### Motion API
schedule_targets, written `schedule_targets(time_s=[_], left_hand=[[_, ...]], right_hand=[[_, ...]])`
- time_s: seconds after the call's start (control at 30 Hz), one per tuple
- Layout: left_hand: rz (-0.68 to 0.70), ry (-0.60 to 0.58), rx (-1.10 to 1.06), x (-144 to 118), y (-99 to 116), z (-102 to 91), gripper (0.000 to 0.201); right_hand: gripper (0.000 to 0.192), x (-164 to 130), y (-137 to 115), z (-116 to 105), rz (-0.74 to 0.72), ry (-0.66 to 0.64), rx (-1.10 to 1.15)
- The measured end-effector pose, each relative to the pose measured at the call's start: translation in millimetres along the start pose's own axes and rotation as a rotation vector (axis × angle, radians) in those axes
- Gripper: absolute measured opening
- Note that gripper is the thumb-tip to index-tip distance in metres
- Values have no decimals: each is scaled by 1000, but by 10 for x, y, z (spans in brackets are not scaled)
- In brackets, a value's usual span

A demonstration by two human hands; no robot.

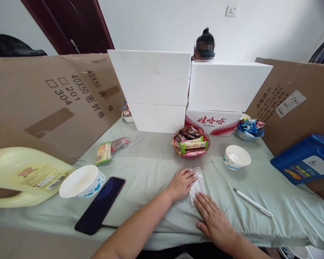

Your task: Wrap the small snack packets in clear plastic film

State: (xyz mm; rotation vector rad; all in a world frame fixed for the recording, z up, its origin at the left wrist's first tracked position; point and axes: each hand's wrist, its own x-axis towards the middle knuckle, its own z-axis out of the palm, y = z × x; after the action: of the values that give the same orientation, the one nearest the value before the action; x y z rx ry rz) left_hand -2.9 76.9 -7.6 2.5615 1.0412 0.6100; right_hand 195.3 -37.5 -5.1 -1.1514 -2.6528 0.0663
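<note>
On the near counter [151, 162], a clear packet [197, 183] is pressed flat.
Both grips are released: left hand [181, 183], right hand [214, 219]. Beyond, a red bowl [191, 143] is filled with snacks; a white cup [237, 157] is seen rightward.

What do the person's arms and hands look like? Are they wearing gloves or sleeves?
No gloves and no sleeves in view. Both forearms are bare, and so are the left hand and the right hand. I see no watch, ring or bracelet on them.
</note>
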Motion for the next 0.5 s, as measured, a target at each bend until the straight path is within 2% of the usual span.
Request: schedule_targets(time_s=[0.07,0.17,0.27,0.33,0.5], left_hand=[[8,-10,1,-7,3,-5,33],[42,-19,-17,-18,9,-21,33],[82,-38,-40,-27,11,-39,35],[93,-48,-43,-32,12,-48,34],[95,-44,-62,-40,14,-67,30]], right_hand=[[61,-216,-148,42,18,60,-43],[45,-347,-245,-86,-5,92,42],[36,-232,-198,-256,60,122,123],[35,-88,-108,-279,101,146,93],[20,139,85,-82,83,124,13]])
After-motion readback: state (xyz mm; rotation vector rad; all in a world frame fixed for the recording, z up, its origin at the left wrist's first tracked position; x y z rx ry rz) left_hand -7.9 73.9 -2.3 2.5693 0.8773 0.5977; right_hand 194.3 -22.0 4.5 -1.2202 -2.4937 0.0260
